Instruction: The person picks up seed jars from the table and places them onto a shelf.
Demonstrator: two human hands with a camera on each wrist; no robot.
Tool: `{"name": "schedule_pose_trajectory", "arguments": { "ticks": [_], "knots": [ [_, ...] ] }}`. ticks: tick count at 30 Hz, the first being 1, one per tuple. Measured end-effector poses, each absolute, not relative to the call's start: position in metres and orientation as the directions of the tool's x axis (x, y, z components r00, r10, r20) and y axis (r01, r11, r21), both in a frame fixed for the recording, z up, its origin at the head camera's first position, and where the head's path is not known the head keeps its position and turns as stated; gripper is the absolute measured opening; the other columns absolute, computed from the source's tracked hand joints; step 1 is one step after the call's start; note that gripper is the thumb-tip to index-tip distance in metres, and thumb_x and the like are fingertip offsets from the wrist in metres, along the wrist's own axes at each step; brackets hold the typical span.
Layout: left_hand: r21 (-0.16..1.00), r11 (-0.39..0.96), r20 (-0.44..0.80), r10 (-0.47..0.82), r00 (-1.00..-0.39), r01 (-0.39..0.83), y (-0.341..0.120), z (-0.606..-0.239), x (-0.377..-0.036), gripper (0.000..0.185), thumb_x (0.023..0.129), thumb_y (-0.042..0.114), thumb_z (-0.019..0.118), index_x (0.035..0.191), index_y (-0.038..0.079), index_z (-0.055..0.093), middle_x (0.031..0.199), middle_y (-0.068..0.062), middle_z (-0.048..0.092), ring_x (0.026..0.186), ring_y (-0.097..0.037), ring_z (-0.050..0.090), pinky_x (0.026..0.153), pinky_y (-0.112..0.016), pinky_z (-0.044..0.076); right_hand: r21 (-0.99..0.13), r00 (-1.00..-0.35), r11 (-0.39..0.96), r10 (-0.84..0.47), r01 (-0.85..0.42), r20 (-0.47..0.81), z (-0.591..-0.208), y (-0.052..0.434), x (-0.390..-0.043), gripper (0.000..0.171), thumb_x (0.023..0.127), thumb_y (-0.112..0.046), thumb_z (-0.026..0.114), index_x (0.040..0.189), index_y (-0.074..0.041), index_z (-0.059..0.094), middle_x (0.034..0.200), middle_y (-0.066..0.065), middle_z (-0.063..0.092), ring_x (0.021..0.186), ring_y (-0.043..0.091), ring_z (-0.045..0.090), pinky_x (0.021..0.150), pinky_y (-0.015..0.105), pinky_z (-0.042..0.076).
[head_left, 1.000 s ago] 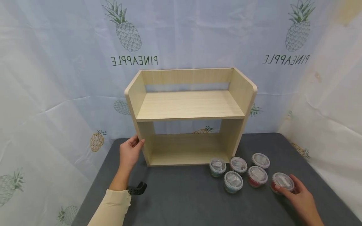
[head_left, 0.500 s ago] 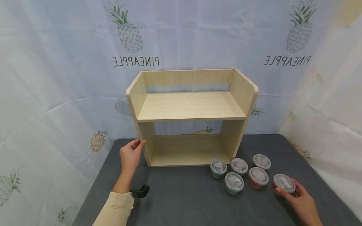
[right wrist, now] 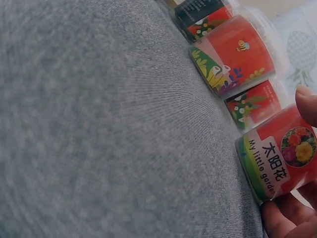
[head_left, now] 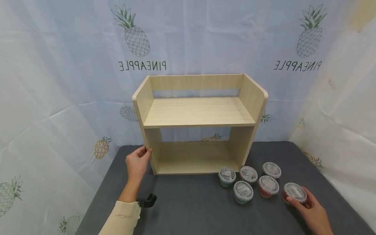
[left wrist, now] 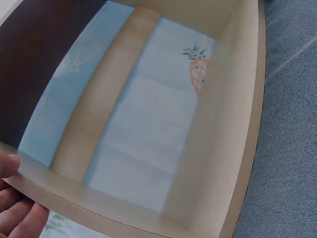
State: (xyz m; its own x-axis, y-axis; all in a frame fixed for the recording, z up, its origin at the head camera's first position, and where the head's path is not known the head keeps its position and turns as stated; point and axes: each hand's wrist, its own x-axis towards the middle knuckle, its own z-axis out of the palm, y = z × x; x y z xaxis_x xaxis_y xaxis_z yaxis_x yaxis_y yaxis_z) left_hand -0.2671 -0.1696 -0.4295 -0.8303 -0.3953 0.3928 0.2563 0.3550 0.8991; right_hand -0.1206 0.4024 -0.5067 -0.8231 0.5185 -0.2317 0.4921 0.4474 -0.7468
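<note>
A two-tier wooden shelf (head_left: 199, 111) stands at the back of the dark table. My left hand (head_left: 137, 165) pinches the front edge of its left side panel between thumb and fingers; in the left wrist view, the thumb lies on the panel's inner side. On the right, my right hand (head_left: 315, 212) grips a round lidded plastic cup (head_left: 295, 192) around its side. The right wrist view shows its red label (right wrist: 277, 153), printed "My little garden" with flowers. That cup stands upright on the table.
Several similar lidded cups stand between the shelf and the held cup, including a red one (head_left: 268, 186) and a pale one (head_left: 243, 192). One cup (head_left: 227, 175) is close to the shelf's lower front edge. A pineapple-print cloth (head_left: 202, 39) hangs behind.
The head view has tilted up slightly, so everything sits a little lower. My left forearm has shifted slightly right. Both hands keep their holds; the cups and shelf stay put.
</note>
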Motion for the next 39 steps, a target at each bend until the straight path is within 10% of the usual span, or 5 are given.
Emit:
{"name": "schedule_pose_trajectory", "arguments": {
  "ticks": [4,12,17,23,39],
  "knots": [
    [0.897,0.367,0.391,-0.397,-0.830,0.247,-0.170,-0.431,-0.267,0.031,0.087,0.017,0.076,0.110,-0.003,0.074,0.102,-0.020,0.074,0.089,-0.018,0.074,0.062,-0.007,0.053,-0.739,-0.825,0.462,0.520,0.491,-0.224,-0.508,0.403,-0.121,0.109,0.085,-0.062,0.066,0.158,-0.005,0.009,0.153,0.035,0.027,0.138,0.048,0.034,0.069,0.014,0.048],
    [0.905,0.370,0.355,-0.383,-0.853,0.210,-0.172,-0.430,-0.263,0.033,0.089,0.022,0.075,0.114,0.001,0.073,0.106,-0.017,0.074,0.096,-0.027,0.073,0.063,-0.006,0.052,-0.740,-0.817,0.452,0.531,0.497,-0.224,-0.512,0.404,-0.122,0.113,0.083,-0.066,0.066,0.158,-0.003,0.009,0.153,0.036,0.025,0.139,0.050,0.033,0.101,0.058,0.043],
    [0.903,0.375,0.354,-0.377,-0.856,0.209,-0.172,-0.432,-0.263,0.031,0.089,0.021,0.074,0.114,0.001,0.073,0.105,-0.016,0.074,0.096,-0.027,0.072,0.063,-0.006,0.052,-0.773,-0.781,0.379,0.582,0.508,-0.228,-0.513,0.402,-0.122,0.115,0.078,-0.064,0.072,0.158,-0.006,0.015,0.153,0.030,0.032,0.137,0.037,0.044,0.069,0.017,0.052],
    [0.904,0.378,0.341,-0.351,-0.872,0.202,-0.170,-0.432,-0.261,0.034,0.090,0.024,0.073,0.116,0.002,0.073,0.107,-0.015,0.074,0.098,-0.026,0.072,0.066,-0.008,0.053,-0.929,-0.718,0.156,0.681,0.335,-0.145,-0.499,0.394,-0.117,0.096,0.079,-0.040,0.083,0.155,-0.014,0.030,0.120,-0.022,0.058,0.085,-0.021,0.049,0.061,0.001,0.043],
    [0.884,0.419,0.366,-0.347,-0.863,0.207,-0.170,-0.429,-0.261,0.031,0.090,0.016,0.073,0.115,-0.002,0.071,0.107,-0.020,0.073,0.098,-0.029,0.072,0.073,-0.027,0.061,-0.945,-0.855,0.146,0.403,-0.291,0.326,-0.351,0.313,-0.154,0.066,0.091,-0.011,0.071,0.150,-0.014,0.042,0.131,-0.009,0.057,0.111,-0.006,0.056,0.080,0.000,0.047]
  ]
}}
